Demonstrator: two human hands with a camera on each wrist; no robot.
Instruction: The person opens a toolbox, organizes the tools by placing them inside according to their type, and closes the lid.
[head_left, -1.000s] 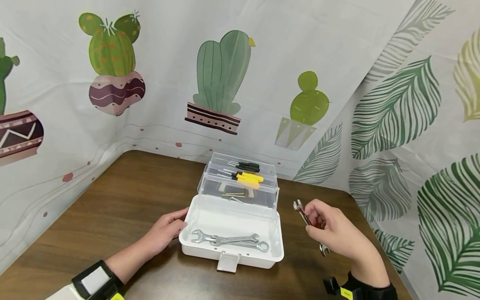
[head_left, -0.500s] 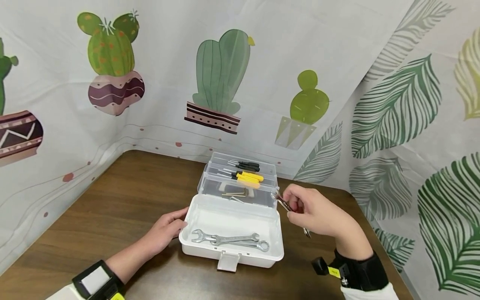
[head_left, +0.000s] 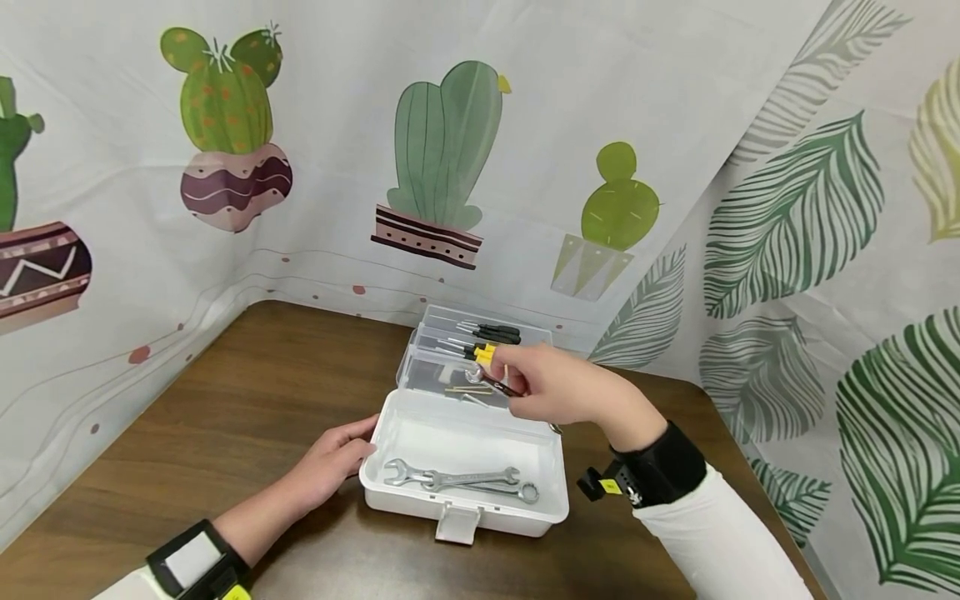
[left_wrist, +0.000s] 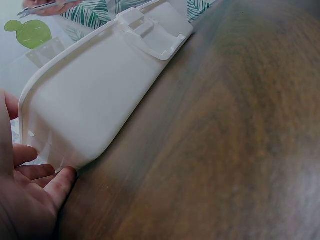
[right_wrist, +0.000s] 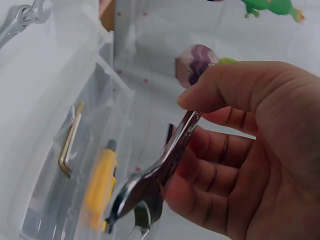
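Note:
My right hand (head_left: 562, 383) pinches a shiny metal wrench (right_wrist: 172, 147) between thumb and fingers. It hovers over the clear tiered trays (head_left: 420, 385) at the back of an open white toolbox (head_left: 498, 522). The wrench's open-ended head points left in the head view, above brass-coloured hex keys (head_left: 467, 390). With my left hand (head_left: 330, 462) I hold the toolbox's left end, thumb at the rim and fingers against the outer wall, as the left wrist view shows. Several silver wrenches (head_left: 457, 480) lie in the white bottom compartment. Part of the yellow-handled screwdrivers (right_wrist: 100, 187) is hidden behind my right hand in the head view.
Black-handled screwdrivers (head_left: 495, 335) lie in the rearmost clear tray. An unfastened latch (head_left: 457, 525) hangs off the toolbox front. Brown wooden table (head_left: 300, 375) surrounds the box, and a printed cloth (head_left: 330, 150) with cacti and leaves hangs behind and to the right.
My right hand has carried the wrench leftward, from the table right of the toolbox to above the clear trays. The left hand and the toolbox have stayed put.

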